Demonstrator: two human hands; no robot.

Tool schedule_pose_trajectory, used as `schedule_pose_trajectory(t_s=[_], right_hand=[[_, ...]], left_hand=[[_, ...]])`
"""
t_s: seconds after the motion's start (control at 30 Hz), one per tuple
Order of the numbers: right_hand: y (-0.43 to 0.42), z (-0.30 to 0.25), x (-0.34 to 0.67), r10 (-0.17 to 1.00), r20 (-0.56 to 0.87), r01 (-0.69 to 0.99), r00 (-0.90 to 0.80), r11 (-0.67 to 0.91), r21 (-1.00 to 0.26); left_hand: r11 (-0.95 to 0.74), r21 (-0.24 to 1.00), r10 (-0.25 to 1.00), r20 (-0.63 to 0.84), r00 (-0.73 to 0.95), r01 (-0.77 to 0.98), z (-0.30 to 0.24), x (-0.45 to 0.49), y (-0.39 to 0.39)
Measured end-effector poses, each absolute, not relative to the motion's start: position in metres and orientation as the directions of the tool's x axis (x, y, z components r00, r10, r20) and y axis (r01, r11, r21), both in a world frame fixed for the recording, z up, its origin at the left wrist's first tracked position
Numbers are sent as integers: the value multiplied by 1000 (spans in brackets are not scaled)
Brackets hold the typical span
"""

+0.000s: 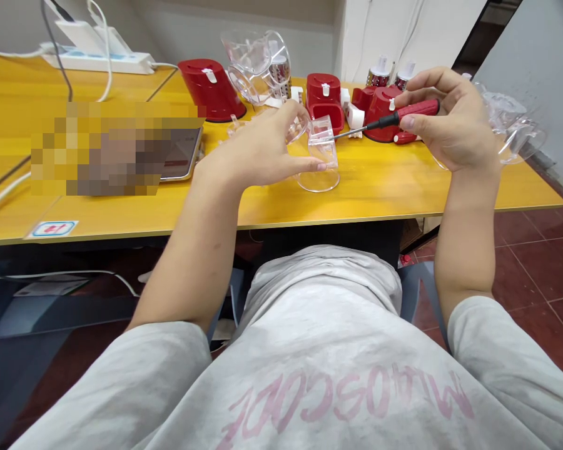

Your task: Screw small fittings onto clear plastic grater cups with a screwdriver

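One red-handled, thin-shafted screwdriver (pixel 385 120); clear, curved plastic piece (pixel 327 150).

On the bench (pixel 380 187) before me, a tablet (pixel 182 156) lies left, a power strip (pixel 131 63) behind it; housings (pixel 211 100) stand beyond the piece (pixel 323 139) in my left hand (pixel 267 140), a screwdriver (pixel 420 115) in my right hand (pixel 460 122).

A white power strip (pixel 122 65) is lying at the back left of a yellow table (pixel 380 187). A partly pixelated tablet (pixel 181 157) is resting nearer, a sticker (pixel 54 229) showing by the front edge
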State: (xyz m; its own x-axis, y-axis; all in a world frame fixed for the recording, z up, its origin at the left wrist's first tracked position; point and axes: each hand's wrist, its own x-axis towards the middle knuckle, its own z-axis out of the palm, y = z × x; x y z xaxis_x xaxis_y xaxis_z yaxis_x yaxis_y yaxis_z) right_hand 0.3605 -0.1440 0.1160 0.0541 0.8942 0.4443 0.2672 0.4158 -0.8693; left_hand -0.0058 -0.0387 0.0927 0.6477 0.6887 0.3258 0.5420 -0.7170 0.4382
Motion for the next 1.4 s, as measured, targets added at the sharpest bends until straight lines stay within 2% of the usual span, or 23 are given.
schedule_pose_trajectory(t_s=[0.13,0.3,0.5,0.73,0.9,1.17,1.3,1.4], right_hand=[[-130,109,361,893,447,250,48,423,-871],[-130,107,367,939,343,224,29,328,-918],[-138,111,370,934,357,312,5,338,-888],[-144,114,364,929,370,306,-18,358,-882],[-143,116,363,949,314,353,-33,305,-884],[-148,117,360,927,376,374,-2,349,-859],[-144,115,362,936,351,338,-20,336,-879],[-140,115,363,942,335,385,-19,316,-867]], left_hand=[[-713,438,693,315,649,548,94,-6,-39],[-693,434,711,284,643,575,98,-3,-43],[-709,424,698,311,645,563,96,-3,-43],[-703,431,702,297,647,566,96,-3,-43],[-707,431,697,295,654,560,96,-4,-42],[-710,441,696,325,640,549,93,-3,-41],[-710,459,694,327,642,533,93,-3,-41],[-708,458,698,333,634,538,92,-3,-41]])
